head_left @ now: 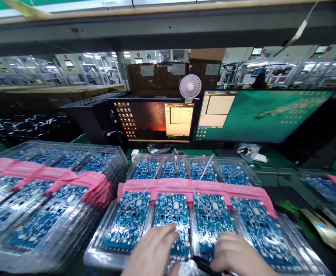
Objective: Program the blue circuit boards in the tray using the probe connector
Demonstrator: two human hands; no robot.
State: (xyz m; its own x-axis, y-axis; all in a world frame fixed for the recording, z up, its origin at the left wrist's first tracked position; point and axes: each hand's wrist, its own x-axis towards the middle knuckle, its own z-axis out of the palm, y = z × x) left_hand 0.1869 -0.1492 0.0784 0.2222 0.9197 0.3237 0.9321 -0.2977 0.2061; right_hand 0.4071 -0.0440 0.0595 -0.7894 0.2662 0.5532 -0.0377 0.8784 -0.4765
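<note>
A clear plastic tray (99, 249) holds blue circuit boards in two rows, with a pink strip (168, 186) lying across them. Near the front edge, my left hand (156, 245) is over the second board (173, 209) from the left, fingers apart, with nothing visible in it. My right hand (237, 253) is closed around a black pen-like tool (204, 264) in front of the third board (214, 211). Thin white cables (204, 172) run over the tray from behind. The fourth board (262, 226) lies to the right of my right hand.
Stacked trays of boards (70, 237) stand at the left. Behind the tray are two monitors (156, 120) (266, 115) and a small fan (190, 87). A gold-coloured object (325, 230) and another tray (317, 188) are at the right. A shelf beam (168, 30) crosses overhead.
</note>
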